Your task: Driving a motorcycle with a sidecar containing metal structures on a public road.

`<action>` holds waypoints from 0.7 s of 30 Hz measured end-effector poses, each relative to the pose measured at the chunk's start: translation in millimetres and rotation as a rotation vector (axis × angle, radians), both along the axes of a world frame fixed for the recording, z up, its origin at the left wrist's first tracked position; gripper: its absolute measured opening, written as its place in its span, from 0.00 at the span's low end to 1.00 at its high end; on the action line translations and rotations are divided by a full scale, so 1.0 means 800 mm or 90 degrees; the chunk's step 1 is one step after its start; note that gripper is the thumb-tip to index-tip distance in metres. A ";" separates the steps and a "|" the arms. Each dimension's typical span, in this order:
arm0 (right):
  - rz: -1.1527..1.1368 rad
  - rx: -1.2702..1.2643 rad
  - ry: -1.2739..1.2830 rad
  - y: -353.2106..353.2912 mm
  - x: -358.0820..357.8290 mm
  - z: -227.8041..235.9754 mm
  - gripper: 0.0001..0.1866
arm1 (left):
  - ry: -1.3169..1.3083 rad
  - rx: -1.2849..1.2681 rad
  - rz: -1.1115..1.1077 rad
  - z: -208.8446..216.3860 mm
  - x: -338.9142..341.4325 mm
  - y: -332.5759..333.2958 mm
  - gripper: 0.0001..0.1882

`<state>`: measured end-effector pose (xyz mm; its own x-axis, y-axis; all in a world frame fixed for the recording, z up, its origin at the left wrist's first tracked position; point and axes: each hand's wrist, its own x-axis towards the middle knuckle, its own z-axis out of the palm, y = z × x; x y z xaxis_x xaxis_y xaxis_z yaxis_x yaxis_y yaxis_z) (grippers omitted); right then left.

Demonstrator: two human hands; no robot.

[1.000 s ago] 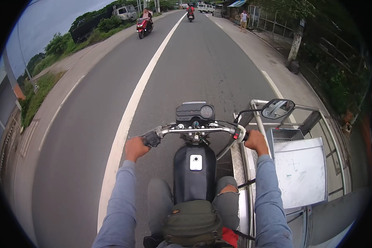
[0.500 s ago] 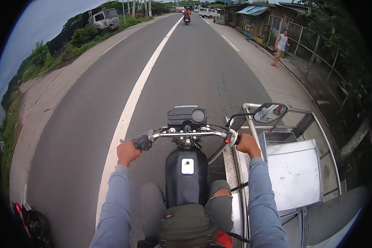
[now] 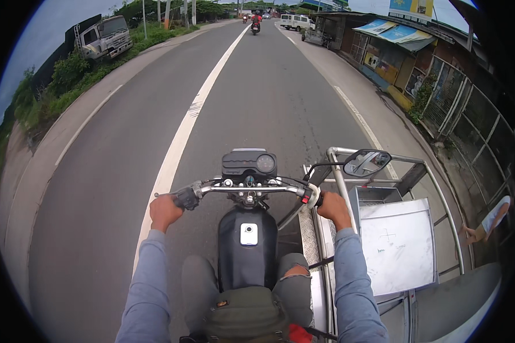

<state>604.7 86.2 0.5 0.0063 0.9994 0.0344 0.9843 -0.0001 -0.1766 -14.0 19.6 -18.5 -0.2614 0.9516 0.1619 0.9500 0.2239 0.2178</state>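
My left hand (image 3: 165, 212) is wrapped round the left grip of a motorcycle handlebar (image 3: 212, 188). On the right grip, beside a red switch (image 3: 305, 199), my right hand (image 3: 334, 208) is closed as well. Between the grips sits a dark instrument panel (image 3: 249, 163) with one round dial. Behind it lies the black fuel tank (image 3: 230, 251), with a white fitting (image 3: 249, 234) on top. A round-cornered mirror (image 3: 367, 164) stands ahead of my right hand. An olive bag (image 3: 246, 311) rests at my lap.
A metal-framed sidecar (image 3: 459, 228) carrying a white panel (image 3: 397, 246) is on the right. Ahead, a motorcycle rider (image 3: 256, 23) and a white van (image 3: 294, 22) are on the road. A person (image 3: 492, 220) is beside the sidecar; a truck (image 3: 106, 39) stands left.
The motorcycle has moved forward along the road. The person on the right roadside has passed from ahead to beside the sidecar. Both hands stay on the grips.
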 end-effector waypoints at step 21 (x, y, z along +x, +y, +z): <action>-0.025 0.050 -0.014 -0.007 -0.005 -0.003 0.26 | -0.005 0.035 0.051 0.002 0.021 -0.008 0.19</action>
